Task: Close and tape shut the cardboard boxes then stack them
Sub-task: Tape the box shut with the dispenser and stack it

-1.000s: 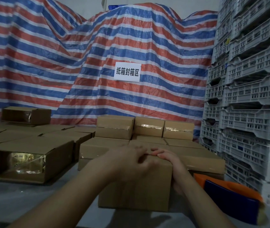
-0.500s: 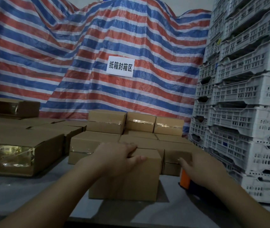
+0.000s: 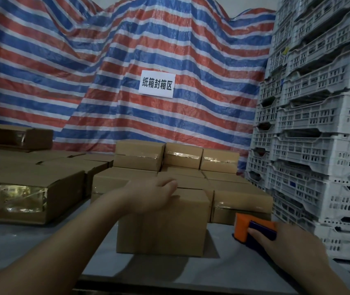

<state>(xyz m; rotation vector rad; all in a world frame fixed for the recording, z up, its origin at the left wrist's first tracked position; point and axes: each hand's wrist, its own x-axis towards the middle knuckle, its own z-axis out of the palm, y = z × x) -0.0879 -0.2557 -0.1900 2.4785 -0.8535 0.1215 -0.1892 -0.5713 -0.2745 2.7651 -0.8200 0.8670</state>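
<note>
Right hand [image 3: 284, 241] now on tape dispenser [image 3: 253, 227]

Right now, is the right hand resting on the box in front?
No, the right hand grips the orange tape dispenser; only the left hand rests on the box.

Surface: a pale grey table [image 3: 42, 241] running from the near edge back to a striped tarp.
Front centre: one closed cardboard box [image 3: 161, 228] standing on the table.
Right of it: an orange and blue tape dispenser [image 3: 253, 227] on the tabletop.
Behind: a block of taped boxes [image 3: 240, 201], a second layer stacked at the rear.
Left: an open-ended box [image 3: 29, 196] lying on its side, shiny tape across its mouth, more flat cartons behind it.
</note>
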